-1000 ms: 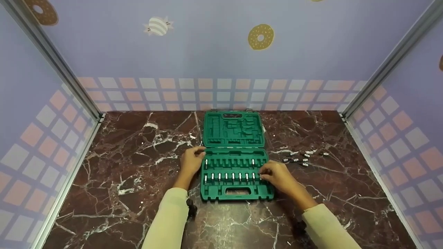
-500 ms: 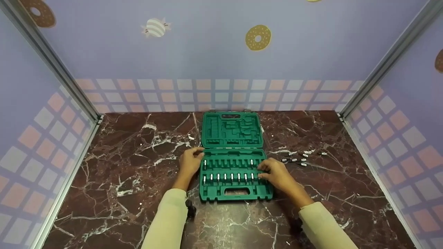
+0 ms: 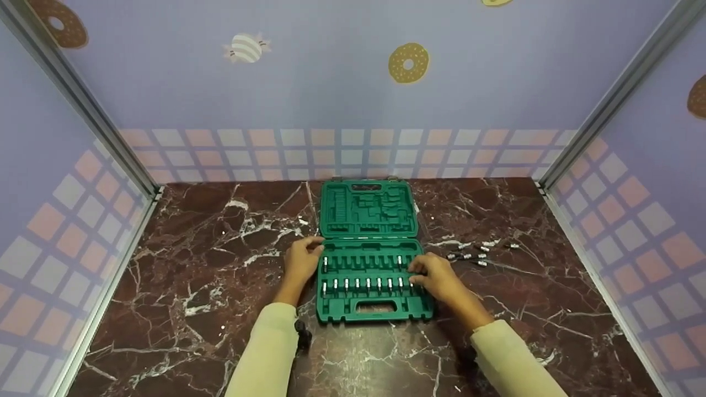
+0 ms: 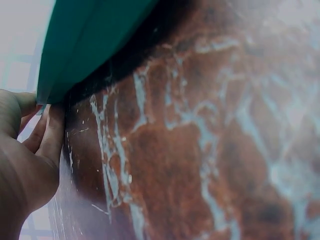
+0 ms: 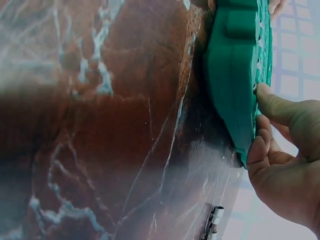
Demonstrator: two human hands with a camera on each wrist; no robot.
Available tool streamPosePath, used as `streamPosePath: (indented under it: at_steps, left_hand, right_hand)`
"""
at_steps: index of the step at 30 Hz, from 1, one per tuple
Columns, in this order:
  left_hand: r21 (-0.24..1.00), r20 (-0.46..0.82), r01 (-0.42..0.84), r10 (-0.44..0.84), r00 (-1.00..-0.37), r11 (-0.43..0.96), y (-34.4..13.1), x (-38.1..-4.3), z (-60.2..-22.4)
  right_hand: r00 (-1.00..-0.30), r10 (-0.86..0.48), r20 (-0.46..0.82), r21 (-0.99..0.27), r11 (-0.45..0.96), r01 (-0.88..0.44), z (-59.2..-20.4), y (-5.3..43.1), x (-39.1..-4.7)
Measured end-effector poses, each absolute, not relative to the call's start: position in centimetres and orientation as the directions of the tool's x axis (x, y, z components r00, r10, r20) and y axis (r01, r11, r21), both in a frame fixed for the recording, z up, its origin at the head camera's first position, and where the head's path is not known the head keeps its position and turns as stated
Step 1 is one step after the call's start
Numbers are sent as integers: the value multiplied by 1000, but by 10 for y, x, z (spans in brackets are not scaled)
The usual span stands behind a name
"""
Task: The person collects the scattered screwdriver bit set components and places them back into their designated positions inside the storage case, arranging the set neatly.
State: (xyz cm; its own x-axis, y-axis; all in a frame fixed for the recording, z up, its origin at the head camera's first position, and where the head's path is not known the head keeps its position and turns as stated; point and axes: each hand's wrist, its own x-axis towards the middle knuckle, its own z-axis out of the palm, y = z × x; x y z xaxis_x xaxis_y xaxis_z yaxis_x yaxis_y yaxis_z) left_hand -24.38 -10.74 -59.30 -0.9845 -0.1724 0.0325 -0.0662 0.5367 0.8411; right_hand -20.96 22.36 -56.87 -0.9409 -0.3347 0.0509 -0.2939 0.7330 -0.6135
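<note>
A green socket case [image 3: 369,318] lies unfolded on the marbled table. Silver bit sockets [image 3: 368,284] stand in a row along its front slots, with one bit socket [image 3: 325,263] at the left of the back row and another [image 3: 400,261] toward its right. My left hand [image 3: 301,263] rests against the case's left side near the hinge, its thumb and fingers at the green edge [image 4: 75,65] in the left wrist view. My right hand [image 3: 438,275] is over the right side, its thumb [image 5: 272,105] pressing at the last bit socket [image 3: 411,285] of the front row, fingers bent against the case.
Several loose bit sockets [image 3: 468,256] lie on the table right of the case. Behind the case rises a purple patterned wall [image 3: 331,99], and side panels [image 3: 634,193] close off the left and right.
The right hand shifts slightly and its thumb stays at the right end of the front row, where a bit socket now shows beside it. The left hand keeps its place.
</note>
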Motion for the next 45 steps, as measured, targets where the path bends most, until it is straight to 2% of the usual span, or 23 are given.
streamPosePath:
  at_steps: [6,14,28,36,45]
  left_hand:
    - [840,24,-75,-174,-984,538,-107,-242,-594]
    - [842,33,-61,-164,-986,536,-107,-243,-593]
    - [836,28,-74,-177,-984,544,-108,-244,-593]
    - [837,22,-75,-170,-985,541,-108,-244,-594]
    - [849,16,-73,-164,-986,523,-108,-245,-594]
  right_hand:
    - [-939,-343,40,-615,732,-293,-569,223,-209]
    - [-931,-339,131,-593,726,-348,-575,225,-206]
    - [-919,-334,211,-623,678,-390,-582,232,-203]
    - [-941,-258,222,-692,638,-338,-578,244,-197]
    - [-955,-153,253,-699,653,-290,-575,268,-195]
